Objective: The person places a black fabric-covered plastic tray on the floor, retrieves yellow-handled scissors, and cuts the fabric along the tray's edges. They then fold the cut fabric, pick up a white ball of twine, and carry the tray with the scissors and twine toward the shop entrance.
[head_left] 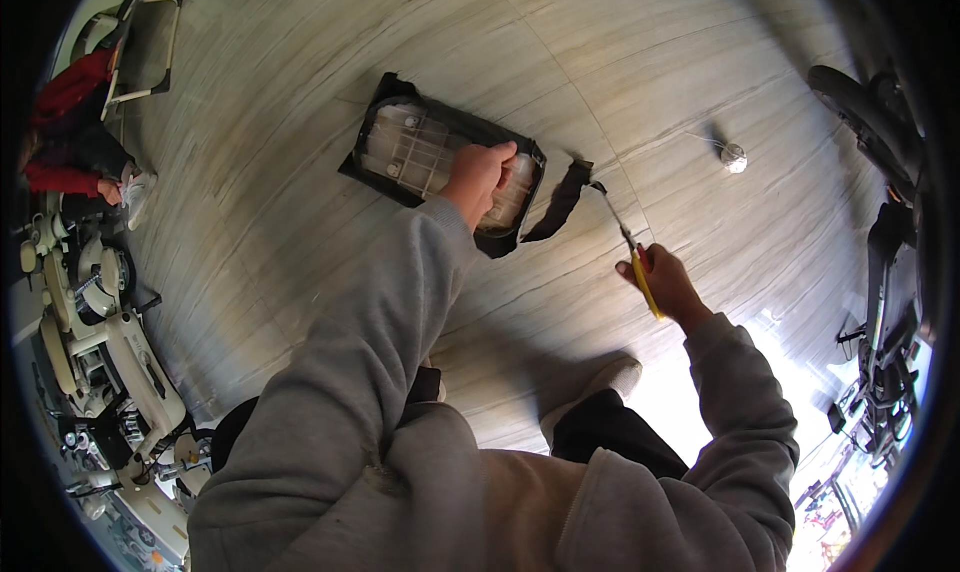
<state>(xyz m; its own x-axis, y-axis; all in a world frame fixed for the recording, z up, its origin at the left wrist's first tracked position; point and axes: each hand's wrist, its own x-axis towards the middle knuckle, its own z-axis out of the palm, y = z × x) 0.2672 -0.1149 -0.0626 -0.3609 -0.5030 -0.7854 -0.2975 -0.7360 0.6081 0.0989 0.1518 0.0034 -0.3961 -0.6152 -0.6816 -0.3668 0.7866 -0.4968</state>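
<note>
Yellow-handled pliers point(643, 280) occupy the right fingers point(657, 256), a plastic panel point(408, 154) the left fingers point(500, 156), while scooter lettering point(144, 357) is unreadable.

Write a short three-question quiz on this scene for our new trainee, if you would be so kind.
1. Which hand holds the tool with yellow and red handles?
2. True or false: the small white ball lies to the person's right of the translucent panel.
3. What colour is the loose strip between the panel and the tool: (a) white, (b) black, (c) red?

Key: 1. The right hand; 2. True; 3. (b).
</note>
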